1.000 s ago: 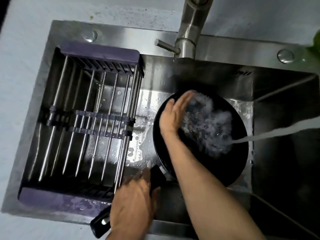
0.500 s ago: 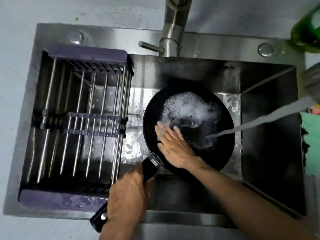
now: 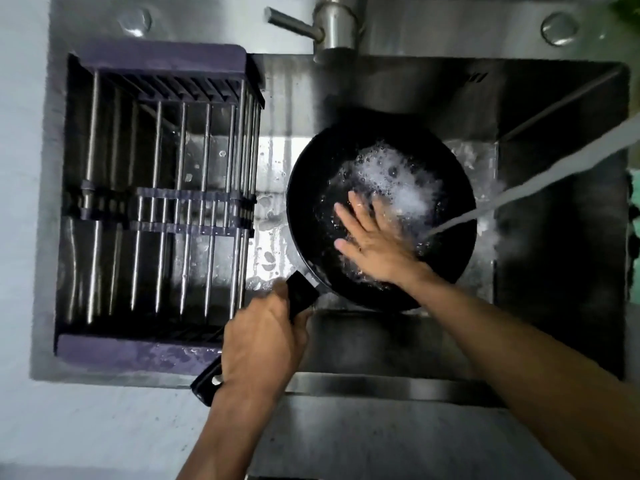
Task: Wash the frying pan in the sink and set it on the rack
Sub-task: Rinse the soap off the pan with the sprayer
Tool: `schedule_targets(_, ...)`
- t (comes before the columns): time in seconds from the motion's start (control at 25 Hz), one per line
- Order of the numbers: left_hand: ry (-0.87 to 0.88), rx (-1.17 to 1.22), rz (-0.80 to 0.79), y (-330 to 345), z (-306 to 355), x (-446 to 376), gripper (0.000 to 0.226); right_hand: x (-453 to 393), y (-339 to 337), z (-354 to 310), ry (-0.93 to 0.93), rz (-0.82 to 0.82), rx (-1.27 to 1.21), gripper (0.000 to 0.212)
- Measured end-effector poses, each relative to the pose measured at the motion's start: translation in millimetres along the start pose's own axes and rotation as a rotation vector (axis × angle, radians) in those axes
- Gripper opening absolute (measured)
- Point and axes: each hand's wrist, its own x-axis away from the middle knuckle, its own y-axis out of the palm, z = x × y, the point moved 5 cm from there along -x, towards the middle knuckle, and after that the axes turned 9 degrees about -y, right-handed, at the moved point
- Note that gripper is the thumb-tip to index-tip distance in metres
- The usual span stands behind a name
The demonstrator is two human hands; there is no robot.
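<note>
My flat right hand [image 3: 377, 244] has swept back across the suds while my left hand [image 3: 265, 336] grips the frying pan [image 3: 311, 202] handle, so washing continues.

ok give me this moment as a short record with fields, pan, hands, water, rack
pan: black frying pan in the sink, foam and water inside
left hand: left hand grips the pan handle
right hand: right hand flat on the pan's inner surface, fingers spread
water: stream comes in from the right and lands in the pan
rack: purple-framed rack across the sink's left part, nothing on its bars
tap: faucet at the back edge
</note>
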Motion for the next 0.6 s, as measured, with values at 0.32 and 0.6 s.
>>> schedule_targets(0.32, 0.003, -0.011, -0.01, 11, -7, 1, 0.037, -17, -14, -41, -0.24, 0.119, -0.053, 0.06)
schedule_targets(0.6, -0.02, -0.026, -0.016, 9, -10, -3, 0.04, -11, 7, -49, -0.238, 0.079, 0.08, 0.065)
